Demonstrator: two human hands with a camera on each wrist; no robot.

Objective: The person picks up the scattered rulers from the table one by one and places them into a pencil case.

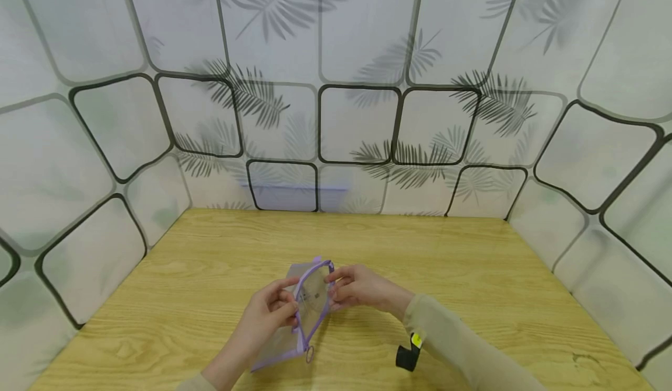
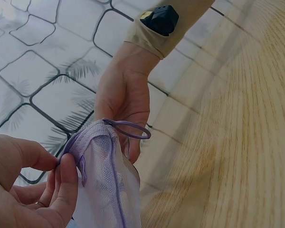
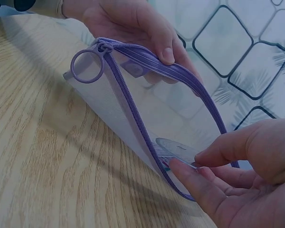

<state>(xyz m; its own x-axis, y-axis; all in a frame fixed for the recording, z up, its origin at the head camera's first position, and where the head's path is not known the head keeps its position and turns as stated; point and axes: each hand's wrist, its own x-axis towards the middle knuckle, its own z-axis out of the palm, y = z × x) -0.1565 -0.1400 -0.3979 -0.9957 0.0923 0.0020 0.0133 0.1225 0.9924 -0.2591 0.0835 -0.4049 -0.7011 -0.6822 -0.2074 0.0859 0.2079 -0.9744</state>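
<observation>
A pale see-through zip pouch (image 1: 278,341) with purple trim is tilted over the table, its zipped mouth spread wide. My left hand (image 1: 257,321) pinches one side of the mouth between thumb and fingers, as the left wrist view shows closely. At the other side of the mouth is my right hand (image 1: 359,289). Its thumb and fingertip pinch a thin clear plastic piece (image 3: 176,149) with a curved edge, partly inside the pouch. Beside the zip's end hangs a purple ring pull (image 3: 72,71). Small markings show through the pouch, too blurred to read.
A wood-grain table (image 1: 420,251) lies beneath both hands. Patterned sheeting (image 1: 357,122) with leaves and rounded squares encloses its back and sides. A small black device (image 1: 406,357) with a yellow tag sits at the right sleeve.
</observation>
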